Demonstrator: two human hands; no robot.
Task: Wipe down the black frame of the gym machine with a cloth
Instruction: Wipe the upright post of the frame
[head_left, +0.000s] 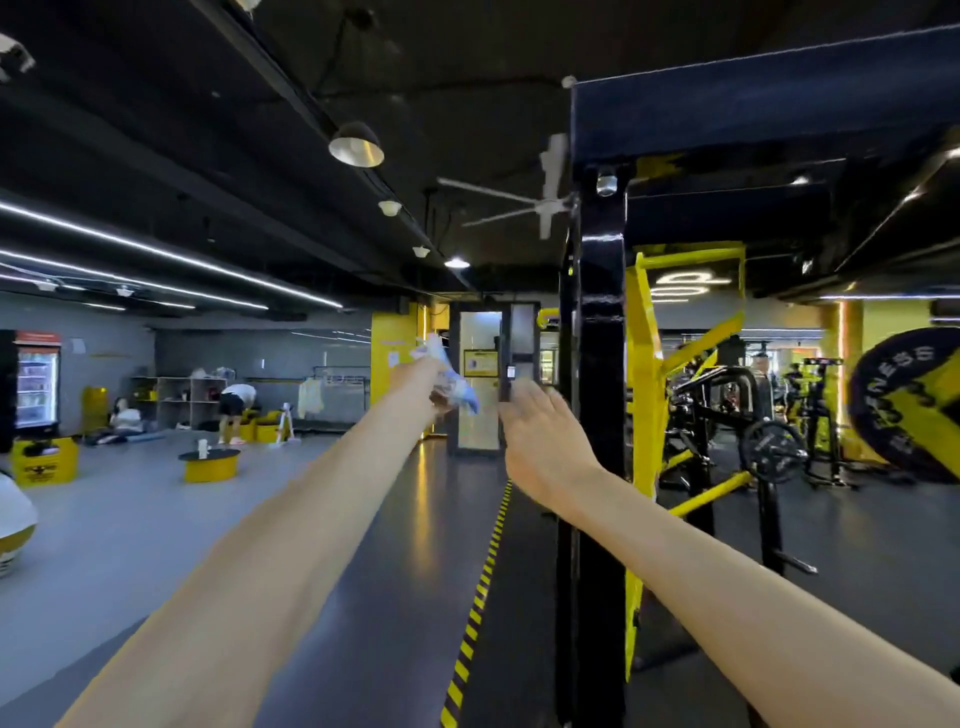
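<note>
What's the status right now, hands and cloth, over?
Left hand grips the cloth, raised, clear of the black frame. Right hand open, empty, beside it. Nothing in the way.

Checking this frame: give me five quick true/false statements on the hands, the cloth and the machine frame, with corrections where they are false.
1. The left hand holds the cloth. True.
2. The cloth is pressed against the black upright. False: it is held in the air to the left of the upright, apart from it.
3. The right hand grips a spray bottle. False: it is open and holds nothing.
4. A ceiling fan hangs to the left of the upright. True.
5. A weight plate shows at the right edge. True.
</note>
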